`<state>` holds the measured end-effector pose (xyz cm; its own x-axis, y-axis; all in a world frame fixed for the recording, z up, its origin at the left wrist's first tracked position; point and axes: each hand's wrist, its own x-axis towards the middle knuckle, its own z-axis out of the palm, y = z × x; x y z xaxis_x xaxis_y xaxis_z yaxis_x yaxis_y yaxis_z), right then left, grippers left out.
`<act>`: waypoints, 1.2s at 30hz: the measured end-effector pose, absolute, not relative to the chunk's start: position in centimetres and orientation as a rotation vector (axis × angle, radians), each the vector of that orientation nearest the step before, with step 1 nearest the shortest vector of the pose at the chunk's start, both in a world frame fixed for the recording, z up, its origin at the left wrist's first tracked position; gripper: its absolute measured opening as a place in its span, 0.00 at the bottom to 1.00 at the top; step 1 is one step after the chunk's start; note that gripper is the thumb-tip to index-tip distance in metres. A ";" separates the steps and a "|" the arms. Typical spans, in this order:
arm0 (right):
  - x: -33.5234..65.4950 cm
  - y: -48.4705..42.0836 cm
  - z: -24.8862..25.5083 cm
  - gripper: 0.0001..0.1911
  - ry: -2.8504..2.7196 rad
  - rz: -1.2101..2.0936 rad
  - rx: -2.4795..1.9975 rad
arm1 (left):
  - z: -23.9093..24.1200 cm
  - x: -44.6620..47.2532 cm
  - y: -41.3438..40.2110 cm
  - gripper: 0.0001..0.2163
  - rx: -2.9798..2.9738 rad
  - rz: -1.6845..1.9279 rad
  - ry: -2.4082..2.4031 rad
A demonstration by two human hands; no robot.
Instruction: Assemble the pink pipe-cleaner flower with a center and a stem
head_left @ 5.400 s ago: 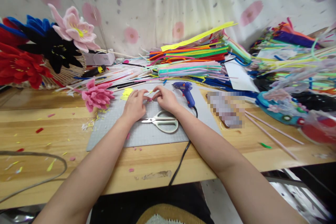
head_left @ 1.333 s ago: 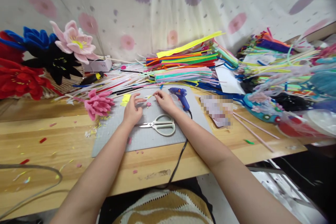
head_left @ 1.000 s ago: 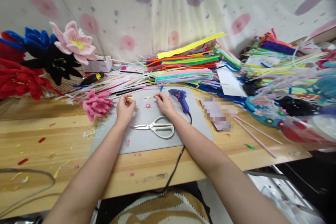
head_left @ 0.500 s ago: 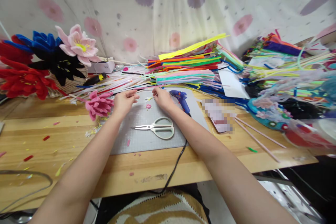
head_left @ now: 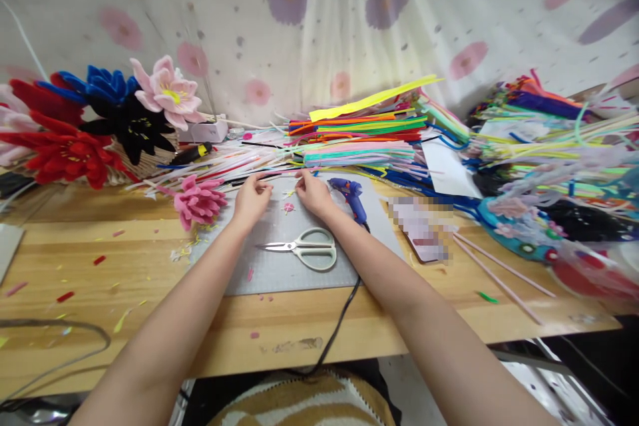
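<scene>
Both hands rest at the far edge of a grey cutting mat (head_left: 279,269). My left hand (head_left: 251,198) is closed, its fingertips pinched on a thin pale pipe cleaner (head_left: 280,176) that runs across to my right hand (head_left: 313,192). The right hand pinches the other end. Between the hands, a tiny pink flower piece (head_left: 288,207) lies on the mat. White-handled scissors (head_left: 305,248) lie shut just in front of the wrists. A blue glue gun (head_left: 350,190) lies right of my right hand.
A pink pipe-cleaner flower (head_left: 200,200) lies left of the mat. A basket of red, black, blue and pink flowers (head_left: 100,126) stands far left. Stacked coloured pipe cleaners (head_left: 364,136) fill the back and right. The glue gun's black cord (head_left: 339,326) drops over the front edge.
My left hand let go of the small piece, moved left and then forward. Both hands now pinch a strand at the mat's far edge. The head camera shifted slightly.
</scene>
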<state>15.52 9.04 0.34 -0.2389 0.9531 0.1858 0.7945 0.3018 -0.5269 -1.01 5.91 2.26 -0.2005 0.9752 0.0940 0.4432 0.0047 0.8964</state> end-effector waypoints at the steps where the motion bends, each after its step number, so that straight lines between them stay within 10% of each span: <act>1: 15.5 9.0 0.4 0.18 -2.126 0.442 -1.543 | 2.2 -0.7 5.9 0.19 1.460 1.109 1.719; 9: 15.3 9.3 0.0 0.15 -2.082 0.483 -1.509 | 2.3 0.1 6.2 0.22 1.410 1.147 1.765; 23: 14.4 8.5 2.0 0.16 -0.967 1.552 -1.217 | 2.9 2.9 6.0 0.20 0.830 1.236 1.399; 36: 14.6 9.1 1.1 0.15 -1.202 1.265 -1.332 | 2.8 1.6 6.2 0.18 0.839 1.336 1.446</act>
<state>14.60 9.10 1.06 -0.0012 0.9939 -0.1101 0.0588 -0.1098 -0.9922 1.58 6.21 2.81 -0.3029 0.9334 -0.1923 -0.1181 0.1635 0.9795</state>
